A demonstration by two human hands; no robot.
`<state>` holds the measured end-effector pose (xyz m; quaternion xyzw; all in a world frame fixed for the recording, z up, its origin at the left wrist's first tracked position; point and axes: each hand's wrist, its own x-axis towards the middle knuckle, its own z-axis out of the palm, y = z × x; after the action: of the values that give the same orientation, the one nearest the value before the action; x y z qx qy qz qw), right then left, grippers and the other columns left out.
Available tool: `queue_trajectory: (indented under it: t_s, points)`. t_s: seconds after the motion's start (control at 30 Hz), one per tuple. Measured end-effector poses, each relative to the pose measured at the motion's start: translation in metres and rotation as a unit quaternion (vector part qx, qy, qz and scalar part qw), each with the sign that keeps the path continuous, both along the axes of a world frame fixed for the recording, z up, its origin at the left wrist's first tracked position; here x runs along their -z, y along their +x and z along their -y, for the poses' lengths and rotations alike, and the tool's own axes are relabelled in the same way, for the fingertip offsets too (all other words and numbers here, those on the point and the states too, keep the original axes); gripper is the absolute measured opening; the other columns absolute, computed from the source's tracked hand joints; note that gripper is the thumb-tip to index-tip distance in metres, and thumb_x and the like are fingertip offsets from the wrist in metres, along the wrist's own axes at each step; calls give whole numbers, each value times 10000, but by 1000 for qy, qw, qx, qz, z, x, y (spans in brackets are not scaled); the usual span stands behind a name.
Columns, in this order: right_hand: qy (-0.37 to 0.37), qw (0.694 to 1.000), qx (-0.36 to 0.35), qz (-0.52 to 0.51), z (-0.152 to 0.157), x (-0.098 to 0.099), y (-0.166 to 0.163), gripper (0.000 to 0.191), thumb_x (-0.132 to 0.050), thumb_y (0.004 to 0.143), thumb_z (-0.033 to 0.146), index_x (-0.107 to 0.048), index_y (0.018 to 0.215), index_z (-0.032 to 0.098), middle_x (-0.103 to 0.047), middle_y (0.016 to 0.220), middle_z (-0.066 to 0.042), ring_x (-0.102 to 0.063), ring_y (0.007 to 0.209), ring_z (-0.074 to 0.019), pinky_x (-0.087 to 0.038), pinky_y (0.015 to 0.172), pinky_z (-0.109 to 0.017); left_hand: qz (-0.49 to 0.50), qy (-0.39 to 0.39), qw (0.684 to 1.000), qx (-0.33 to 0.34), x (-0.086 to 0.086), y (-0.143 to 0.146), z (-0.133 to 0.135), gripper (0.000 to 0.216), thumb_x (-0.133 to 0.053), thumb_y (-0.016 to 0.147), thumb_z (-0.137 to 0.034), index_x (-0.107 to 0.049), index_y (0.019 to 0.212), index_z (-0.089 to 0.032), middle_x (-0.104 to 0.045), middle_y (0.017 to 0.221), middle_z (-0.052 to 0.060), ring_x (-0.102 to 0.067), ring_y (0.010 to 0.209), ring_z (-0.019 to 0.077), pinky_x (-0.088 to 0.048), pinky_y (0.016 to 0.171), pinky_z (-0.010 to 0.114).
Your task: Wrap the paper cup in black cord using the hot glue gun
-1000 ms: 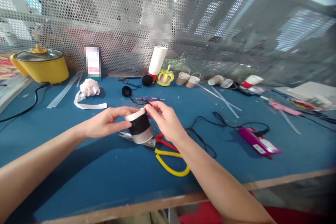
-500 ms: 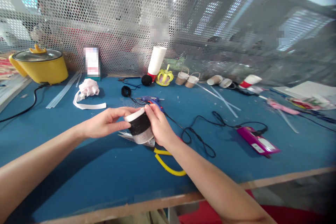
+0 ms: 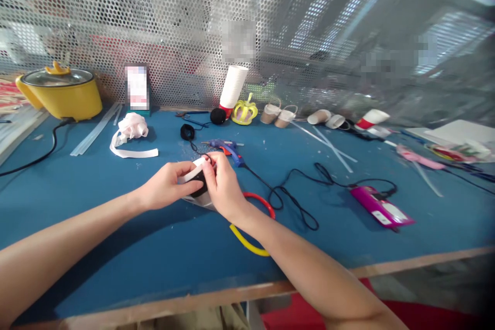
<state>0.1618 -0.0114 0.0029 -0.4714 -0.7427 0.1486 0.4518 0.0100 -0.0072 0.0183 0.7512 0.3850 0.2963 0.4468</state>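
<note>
Together, both hands are closed on one small cup: the left hand (image 3: 170, 185) clamps it, thumb across its side, while the right hand (image 3: 222, 183) has thumb and fingertips pinched at the upper edge. That cup (image 3: 201, 191), white at the rim and black around its side, sits tilted between the hands, so the fingers and right palm hide much of it. A black cord (image 3: 196, 148) runs from beside the right fingertips to a black coil (image 3: 187, 132) just beyond — whether those fingers grip the cord itself I cannot tell. Under the right forearm lie the scissors (image 3: 266, 201), only parts of their red and yellow handles showing. Just past the right hand a blue glue gun (image 3: 236, 159) lies on the blue table (image 3: 154, 268), its cable trailing right toward a purple box (image 3: 381, 207). Left of the coil is a loose heap of white ribbon (image 3: 133, 128). Farther back stand a yellow pot (image 3: 73, 98), a phone (image 3: 137, 87), a leaning stack of white cups (image 3: 234, 87) with a black ball (image 3: 218, 116) beside it, a yellow basket (image 3: 245, 112) and two little pails (image 3: 269, 113) — all before a perforated screen (image 3: 174, 20).
</note>
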Motion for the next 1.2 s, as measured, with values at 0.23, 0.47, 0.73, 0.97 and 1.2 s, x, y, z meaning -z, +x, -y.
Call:
queue_trajectory:
  t_s: [0.23, 0.47, 0.73, 0.97, 1.2]
  points:
    - [-39, 999, -22, -27, -4, -5, 7, 144, -379, 864, 311, -451, 892, 189, -537, 923, -76, -526, 880, -179, -429, 785, -338, -7, 13, 1000, 3, 2, -3, -3, 171, -512, 738, -287, -547, 729, -120, -504, 664, -21, -433, 630, 98, -362, 591, 208]
    - [-82, 996, -29, -35, -3, -3, 6, 139, -393, 860, 323, -462, 898, 208, -542, 857, -56, -527, 866, -188, -428, 738, -343, 7, 4, 1000, 7, 6, -3, -5, 150, -523, 733, -268, -553, 754, -122, -523, 692, -13, -449, 650, 105, -371, 605, 211]
    - [-67, 997, -27, -28, -8, 0, 6, 142, -393, 857, 319, -451, 887, 194, -527, 852, -65, -518, 876, -194, -422, 733, -340, -14, 31, 999, -4, 6, -4, -7, 140, -511, 740, -260, -553, 729, -127, -520, 680, -21, -440, 639, 102, -352, 597, 203]
    - [-54, 998, -26, -18, -13, 6, 5, 121, -392, 855, 312, -442, 871, 203, -509, 832, -54, -506, 851, -188, -422, 736, -341, -13, 23, 999, -31, 12, -2, -7, 146, -518, 716, -248, -550, 787, -124, -534, 710, -8, -455, 658, 113, -368, 598, 213]
    - [-32, 999, -32, 0, -11, 6, 3, 104, -395, 854, 305, -438, 865, 212, -500, 839, -54, -502, 858, -188, -424, 747, -347, 46, -12, 998, -36, 14, -1, -5, 146, -503, 724, -272, -510, 736, -127, -495, 667, -16, -434, 613, 97, -353, 555, 203]
